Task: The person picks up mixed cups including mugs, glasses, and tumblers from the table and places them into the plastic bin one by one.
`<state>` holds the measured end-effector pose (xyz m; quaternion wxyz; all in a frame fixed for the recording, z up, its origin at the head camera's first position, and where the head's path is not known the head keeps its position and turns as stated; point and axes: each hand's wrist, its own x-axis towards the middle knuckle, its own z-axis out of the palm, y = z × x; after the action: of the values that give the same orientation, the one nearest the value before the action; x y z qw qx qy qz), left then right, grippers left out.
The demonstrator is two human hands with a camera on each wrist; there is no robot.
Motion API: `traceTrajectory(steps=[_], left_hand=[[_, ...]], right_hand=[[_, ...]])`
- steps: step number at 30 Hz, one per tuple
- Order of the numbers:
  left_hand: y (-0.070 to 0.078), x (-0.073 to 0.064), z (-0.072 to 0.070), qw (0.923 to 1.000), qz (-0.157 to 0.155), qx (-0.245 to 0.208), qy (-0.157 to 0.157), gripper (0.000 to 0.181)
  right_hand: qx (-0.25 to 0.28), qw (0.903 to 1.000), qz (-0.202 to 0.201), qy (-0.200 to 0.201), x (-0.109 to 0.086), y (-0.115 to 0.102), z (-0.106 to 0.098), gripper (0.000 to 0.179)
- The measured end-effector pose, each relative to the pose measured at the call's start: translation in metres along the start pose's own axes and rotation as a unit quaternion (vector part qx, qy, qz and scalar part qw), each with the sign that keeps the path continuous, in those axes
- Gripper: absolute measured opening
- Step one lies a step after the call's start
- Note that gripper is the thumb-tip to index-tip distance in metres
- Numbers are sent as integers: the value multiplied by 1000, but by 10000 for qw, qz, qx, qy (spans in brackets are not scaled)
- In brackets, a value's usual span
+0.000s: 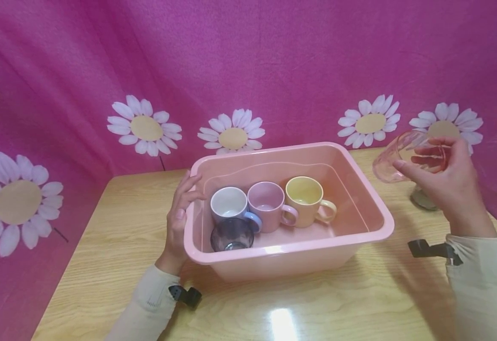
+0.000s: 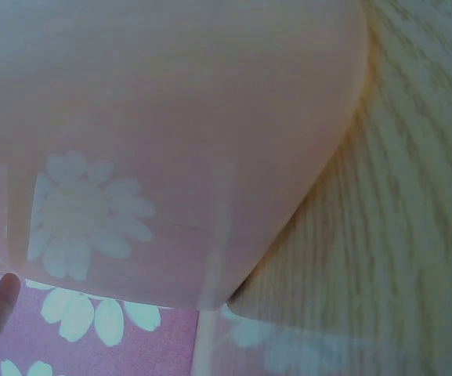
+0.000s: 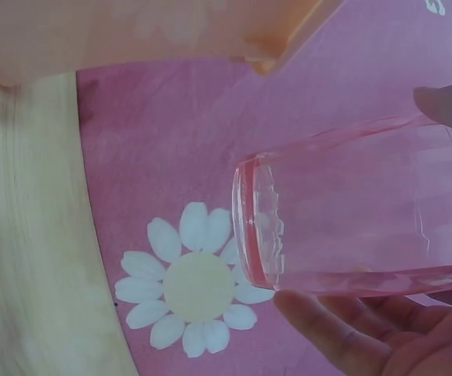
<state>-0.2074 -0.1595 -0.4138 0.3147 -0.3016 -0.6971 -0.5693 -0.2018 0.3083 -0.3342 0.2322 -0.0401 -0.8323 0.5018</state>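
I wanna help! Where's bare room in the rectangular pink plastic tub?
The tub is bare between the round yellow mug and the right wall, plus a strip in front of that mug. Crowded: left and middle, with round white blue-handled mug, dark see-through round cup, round pink mug.

On your table (image 1: 239,308), a tub (image 1: 282,270) holds three mugs (image 1: 265,208) in a row, a glass (image 1: 231,234) before the leftmost, with the tumbler (image 1: 386,163) in your right hand (image 1: 455,177) right of the tub.

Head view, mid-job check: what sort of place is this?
Probably a staged tabletop corner rather than a working kitchen: a wood-grain table, a magenta daisy-print cloth behind it and along the sides, and a pink tub holding mugs.
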Motion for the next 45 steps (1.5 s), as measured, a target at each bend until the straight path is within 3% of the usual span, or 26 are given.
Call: traceTrajectory(steps=[16, 22, 27, 31, 35, 45], left_hand=[[0, 0, 0, 10000, 61, 53, -4, 47], [2, 2, 1, 9999, 110, 85, 7, 42], [2, 2, 1, 9998, 134, 141, 21, 40], [2, 2, 1, 9998, 131, 127, 39, 40], [2, 1, 1, 9999, 111, 126, 40, 39], [0, 1, 0, 9996, 211, 184, 13, 44]], right_hand=[[312, 9989, -257, 242, -9, -19, -2, 68], [676, 9964, -420, 291, -12, -27, -2, 70], [1571, 9852, -613, 293, -15, -32, -1, 72], [1989, 9766, -769, 271, -18, -35, 0, 73], [2071, 9741, -858, 285, -21, -39, 1, 73], [2736, 9549, -1140, 175, -29, -49, 7, 73]])
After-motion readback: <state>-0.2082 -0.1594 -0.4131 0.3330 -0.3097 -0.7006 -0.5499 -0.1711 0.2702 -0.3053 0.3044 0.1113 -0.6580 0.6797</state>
